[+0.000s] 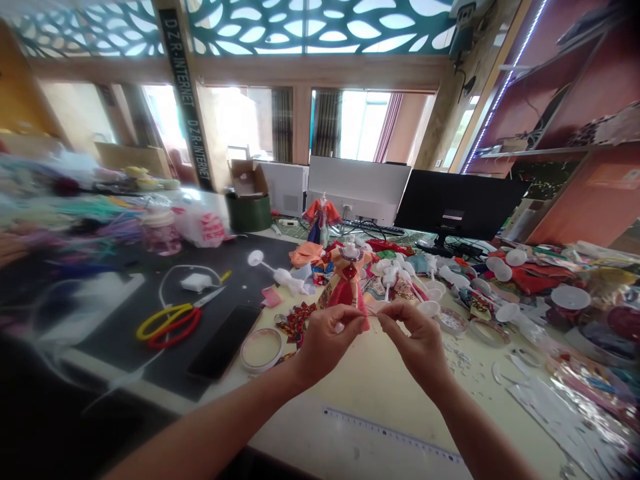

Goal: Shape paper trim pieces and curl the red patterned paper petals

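My left hand and my right hand are held close together above the pale work surface, each with thumb and finger pinched. A thin strand spans the short gap between the fingertips; its exact kind is too small to make out. Right behind the hands stands a small dress form in a peach top with a red panel and a pink-red skirt. Part of its skirt is hidden by my fingers. Farther back, another dress form wears an orange and blue robe.
Scissors with yellow and red handles, a dark phone and a tape roll lie to the left. A ruler lies in front. White stands, fabric pieces and small bits crowd the right. Monitors stand behind.
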Available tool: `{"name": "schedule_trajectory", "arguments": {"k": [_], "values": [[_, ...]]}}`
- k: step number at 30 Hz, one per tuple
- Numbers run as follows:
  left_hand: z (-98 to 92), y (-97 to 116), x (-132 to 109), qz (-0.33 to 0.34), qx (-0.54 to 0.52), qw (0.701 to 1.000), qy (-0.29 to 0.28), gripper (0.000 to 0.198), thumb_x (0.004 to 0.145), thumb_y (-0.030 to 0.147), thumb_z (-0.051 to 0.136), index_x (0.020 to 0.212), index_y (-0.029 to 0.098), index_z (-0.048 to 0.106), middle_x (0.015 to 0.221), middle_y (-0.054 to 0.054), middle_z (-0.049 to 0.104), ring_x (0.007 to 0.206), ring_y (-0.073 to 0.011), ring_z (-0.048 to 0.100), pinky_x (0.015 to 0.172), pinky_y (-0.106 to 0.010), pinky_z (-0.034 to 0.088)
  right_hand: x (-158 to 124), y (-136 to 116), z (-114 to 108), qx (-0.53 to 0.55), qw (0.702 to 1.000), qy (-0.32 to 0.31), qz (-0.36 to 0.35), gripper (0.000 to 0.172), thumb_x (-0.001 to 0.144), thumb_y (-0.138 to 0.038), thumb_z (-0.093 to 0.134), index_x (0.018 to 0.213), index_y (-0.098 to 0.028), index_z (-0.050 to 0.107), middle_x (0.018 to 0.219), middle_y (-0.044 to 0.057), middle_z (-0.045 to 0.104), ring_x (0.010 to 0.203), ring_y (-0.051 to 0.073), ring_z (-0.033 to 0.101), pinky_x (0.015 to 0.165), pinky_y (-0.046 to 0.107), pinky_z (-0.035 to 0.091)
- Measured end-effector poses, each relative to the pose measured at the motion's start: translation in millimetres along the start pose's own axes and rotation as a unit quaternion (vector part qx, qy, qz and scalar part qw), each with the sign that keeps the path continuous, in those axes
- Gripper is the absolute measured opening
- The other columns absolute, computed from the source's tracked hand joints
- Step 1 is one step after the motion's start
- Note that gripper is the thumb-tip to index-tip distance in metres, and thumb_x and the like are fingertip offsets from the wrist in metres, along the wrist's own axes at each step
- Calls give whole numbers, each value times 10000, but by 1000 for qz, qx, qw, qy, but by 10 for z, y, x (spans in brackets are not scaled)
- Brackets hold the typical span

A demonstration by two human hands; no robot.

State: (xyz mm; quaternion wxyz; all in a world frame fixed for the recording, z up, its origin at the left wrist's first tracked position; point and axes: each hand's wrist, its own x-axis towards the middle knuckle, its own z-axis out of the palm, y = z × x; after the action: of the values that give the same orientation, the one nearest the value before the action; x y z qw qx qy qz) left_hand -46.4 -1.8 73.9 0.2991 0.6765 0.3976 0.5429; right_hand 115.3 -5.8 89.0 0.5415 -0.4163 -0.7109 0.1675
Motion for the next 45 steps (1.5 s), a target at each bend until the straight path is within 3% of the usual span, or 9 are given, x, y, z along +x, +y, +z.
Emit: {"name": "schedule_trajectory", "arguments": {"k": [5, 15, 19, 22, 25, 28, 33, 40, 45], "values": [[-5, -26, 13, -5, -5, 1000, 2, 145, 774, 266, 643, 867, 163, 686, 766, -32, 709, 702, -151, 642, 677, -248, 508, 30, -43, -5, -2, 1000, -8, 1, 108, 813, -236, 572, 719, -187, 596, 668, 2, 600, 618, 134, 542, 591, 247, 445], [-45, -4, 91, 33, 39, 999, 11, 114, 820, 257, 581, 781, 173, 648, 729, -12, 681, 668, -132, 608, 650, -232, 478, 63, -32, 9, -4, 1000, -11, -1, 114, 814, -235, 564, 711, -193, 590, 655, -4, 595, 605, 135, 542, 579, 243, 453], [-130, 54, 228, 104, 117, 987, 34, 117, 831, 226, 550, 741, 175, 606, 724, -19, 643, 718, -152, 579, 726, -277, 448, 202, -59, 56, -11, 999, 8, -39, 104, 817, -207, 557, 716, -198, 577, 706, 6, 587, 673, 149, 548, 636, 268, 451], [-222, 161, 404, 176, 182, 966, 55, 113, 818, 180, 540, 710, 181, 573, 726, -15, 628, 756, -166, 567, 813, -322, 414, 414, -106, 97, -23, 996, 31, -85, 98, 806, -184, 564, 710, -194, 581, 823, 37, 602, 814, 183, 570, 749, 319, 450], [-318, 265, 615, 206, 223, 950, 68, 87, 814, 176, 548, 734, 181, 580, 816, -31, 648, 861, -189, 579, 874, -343, 389, 658, -140, 146, -28, 994, 50, -93, 95, 784, -190, 576, 689, -192, 583, 893, 57, 620, 898, 208, 578, 818, 361, 439], [-393, 303, 825, 197, 233, 950, 70, 87, 802, 178, 565, 717, 178, 586, 864, -41, 655, 914, -198, 588, 877, -337, 397, 863, -134, 206, -26, 995, 52, -79, 89, 766, -193, 574, 678, -185, 580, 907, 63, 635, 908, 206, 589, 832, 357, 440], [-450, 215, 1053, 142, 210, 967, 36, 111, 783, 204, 571, 689, 164, 613, 858, -46, 662, 816, -178, 612, 760, -290, 464, 1032, -76, 294, -31, 998, 44, -36, 78, 748, -222, 554, 690, -177, 582, 937, 72, 664, 866, 211, 611, 758, 340, 460], [-453, 83, 1130, 106, 206, 973, 13, 128, 780, 246, 553, 737, 161, 638, 751, -21, 673, 666, -149, 615, 612, -244, 486, 1070, -27, 322, -58, 997, 42, 10, 108, 725, -250, 528, 701, -183, 609, 801, 52, 683, 772, 209, 618, 735, 332, 450], [-450, 86, 1157, 106, 213, 971, 9, 124, 779, 246, 546, 734, 166, 630, 735, -15, 668, 663, -148, 613, 609, -242, 481, 1086, 3, 325, -71, 997, 41, 15, 125, 715, -262, 518, 708, -187, 618, 766, 42, 679, 739, 203, 613, 716, 323, 443]]}}
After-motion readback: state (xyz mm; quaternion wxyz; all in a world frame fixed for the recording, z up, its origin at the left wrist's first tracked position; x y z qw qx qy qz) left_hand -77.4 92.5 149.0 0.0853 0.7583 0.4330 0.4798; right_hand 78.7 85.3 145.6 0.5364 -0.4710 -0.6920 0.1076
